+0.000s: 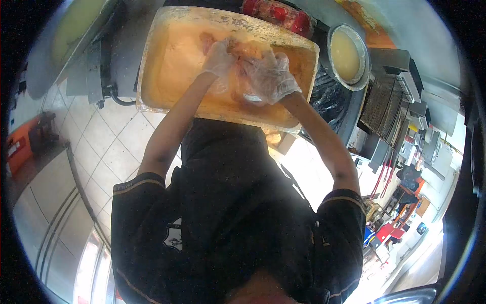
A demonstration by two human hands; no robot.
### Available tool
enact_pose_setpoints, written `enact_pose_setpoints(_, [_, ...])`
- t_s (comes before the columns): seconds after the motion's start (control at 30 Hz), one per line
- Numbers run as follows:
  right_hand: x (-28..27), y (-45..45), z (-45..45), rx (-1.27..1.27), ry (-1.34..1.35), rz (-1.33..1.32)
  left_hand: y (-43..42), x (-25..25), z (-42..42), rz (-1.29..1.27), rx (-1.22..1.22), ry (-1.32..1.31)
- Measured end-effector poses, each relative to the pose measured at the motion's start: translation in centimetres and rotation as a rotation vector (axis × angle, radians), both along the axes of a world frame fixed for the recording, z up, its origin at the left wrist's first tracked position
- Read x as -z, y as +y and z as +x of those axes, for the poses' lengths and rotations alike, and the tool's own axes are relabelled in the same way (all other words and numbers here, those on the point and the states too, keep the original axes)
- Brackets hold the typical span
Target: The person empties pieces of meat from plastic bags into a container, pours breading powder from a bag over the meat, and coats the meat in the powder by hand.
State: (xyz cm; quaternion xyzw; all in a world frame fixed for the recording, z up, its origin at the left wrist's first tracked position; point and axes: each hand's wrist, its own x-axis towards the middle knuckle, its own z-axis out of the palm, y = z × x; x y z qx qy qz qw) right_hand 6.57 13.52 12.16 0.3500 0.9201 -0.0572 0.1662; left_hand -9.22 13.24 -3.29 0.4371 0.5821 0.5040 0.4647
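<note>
A large pale tub (152,96) holds a layer of orange-tinted powder that looks like flour or breading. Both my hands wear clear plastic gloves and are inside it. Near the tub's middle, my left hand (218,60) has its fingers closed at the edge of some pinkish pieces of raw meat, possibly chicken (249,50). My right hand (273,78) is curled over the same pieces from the right. The gloves and coating hide the exact shape of the pieces. Another reddish bit lies just left of my left fingertips.
To the right of the tub stands a metal bowl (346,53) of pale liquid beside black plastic sheeting (326,101). Red wrapped packages (278,16) lie behind the tub. Wire fryer baskets (380,106) with red handles are further right. White floor tiles (109,137) show at left.
</note>
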Motion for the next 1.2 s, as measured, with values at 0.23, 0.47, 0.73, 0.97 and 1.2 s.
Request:
enact_pose_setpoints(0.23, [-1.9,2.2,-2.4,-0.343,-0.344,-0.084,1.7,-2.1,1.4,-0.150,0.011,0.152])
enact_pose_setpoints(0.47, [0.6,2.3,-1.3,-0.006,-0.065,-0.112,3.4,-2.9,1.7,-0.211,0.017,0.541])
enact_pose_setpoints(0.73, [0.4,1.8,-1.4,-0.148,-0.034,-0.112,7.0,6.1,3.2,-0.219,-0.057,0.680])
enact_pose_setpoints(0.97, [3.2,0.0,1.8,-0.301,0.204,0.065,5.8,4.5,3.5,-0.202,0.091,0.980])
enact_pose_setpoints(1.2, [1.3,-1.1,4.5,-0.444,0.123,0.148,6.4,6.2,4.0,-0.315,0.003,0.838])
